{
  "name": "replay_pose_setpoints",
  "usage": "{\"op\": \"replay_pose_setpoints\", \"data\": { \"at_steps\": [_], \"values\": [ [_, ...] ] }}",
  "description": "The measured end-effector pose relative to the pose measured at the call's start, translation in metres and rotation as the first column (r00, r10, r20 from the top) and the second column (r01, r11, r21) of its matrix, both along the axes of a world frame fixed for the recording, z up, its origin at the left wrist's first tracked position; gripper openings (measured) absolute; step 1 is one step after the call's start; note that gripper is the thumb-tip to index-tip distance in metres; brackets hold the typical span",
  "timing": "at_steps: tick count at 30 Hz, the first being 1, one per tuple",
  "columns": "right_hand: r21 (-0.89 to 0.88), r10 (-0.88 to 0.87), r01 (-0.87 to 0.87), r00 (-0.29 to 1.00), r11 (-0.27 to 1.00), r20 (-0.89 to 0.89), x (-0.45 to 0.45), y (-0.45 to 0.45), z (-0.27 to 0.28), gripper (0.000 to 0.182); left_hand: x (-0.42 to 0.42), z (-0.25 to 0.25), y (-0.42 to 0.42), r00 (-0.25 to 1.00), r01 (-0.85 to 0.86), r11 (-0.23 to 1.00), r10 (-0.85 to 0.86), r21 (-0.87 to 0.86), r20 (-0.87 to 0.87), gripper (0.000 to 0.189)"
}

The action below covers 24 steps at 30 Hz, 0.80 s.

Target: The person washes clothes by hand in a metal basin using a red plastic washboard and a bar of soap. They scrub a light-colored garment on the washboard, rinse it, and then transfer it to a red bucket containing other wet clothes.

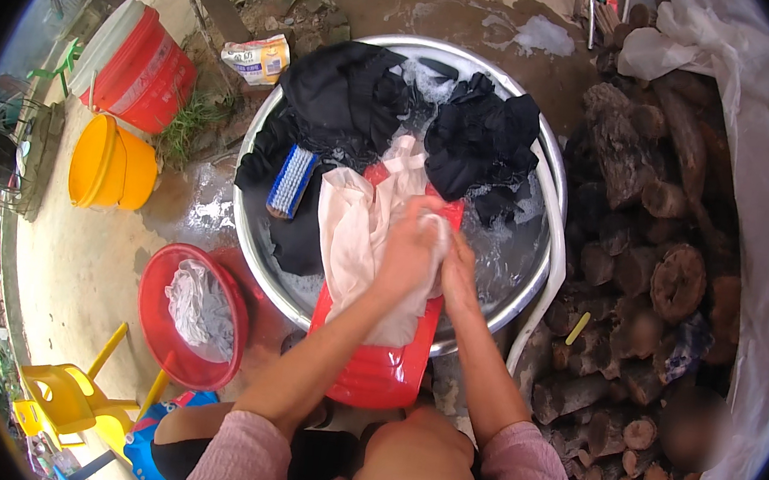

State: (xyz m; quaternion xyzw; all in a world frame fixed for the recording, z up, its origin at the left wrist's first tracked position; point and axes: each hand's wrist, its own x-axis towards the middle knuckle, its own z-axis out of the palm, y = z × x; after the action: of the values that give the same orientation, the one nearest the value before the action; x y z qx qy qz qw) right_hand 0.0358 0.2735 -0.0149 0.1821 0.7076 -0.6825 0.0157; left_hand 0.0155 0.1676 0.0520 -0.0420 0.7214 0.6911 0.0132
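A red plastic washboard (378, 378) leans over the near rim of a large metal basin (241, 226) of soapy water. Pale pink wet cloth (351, 230) is spread over the board. Both hands grip a bunched part of it: my left hand (408, 249), somewhat blurred, lies on top of the cloth, and my right hand (459, 268) holds its right side. Dark wet clothes (350, 91) fill the back and left of the basin, with another dark bundle (481, 138) at the back right. A blue-and-white scrubbing brush (291, 181) rests on the dark cloth at the left.
Left of the basin stand a red tub (148, 314) holding light grey cloth (201, 306), a yellow bucket (114, 165) and a red bucket (154, 72). A pale hose (549, 256) runs along the right rim. Stacked firewood (646, 334) lies at right, a yellow chair (63, 403) lower left.
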Motion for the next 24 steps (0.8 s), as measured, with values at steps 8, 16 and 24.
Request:
{"op": "replay_pose_setpoints", "data": {
  "at_steps": [8,16,24],
  "values": [
    [-0.793,-0.061,0.308,0.943,0.525,0.327,-0.033,0.013,0.001,0.046,0.033,-0.012,0.023,0.942,0.04,0.795,-0.232,-0.606,-0.242,0.019],
    [-0.91,0.121,-0.006,0.991,0.414,0.048,-0.015,-0.023,-0.025,0.033,0.04,0.013,0.027,0.916,0.055,0.786,-0.285,-0.615,-0.281,0.014],
    [-0.944,0.124,0.026,0.99,0.33,0.07,-0.01,-0.031,0.008,0.03,0.037,-0.024,0.026,0.953,-0.088,0.843,-0.084,-0.531,-0.292,0.017]
  ]
}}
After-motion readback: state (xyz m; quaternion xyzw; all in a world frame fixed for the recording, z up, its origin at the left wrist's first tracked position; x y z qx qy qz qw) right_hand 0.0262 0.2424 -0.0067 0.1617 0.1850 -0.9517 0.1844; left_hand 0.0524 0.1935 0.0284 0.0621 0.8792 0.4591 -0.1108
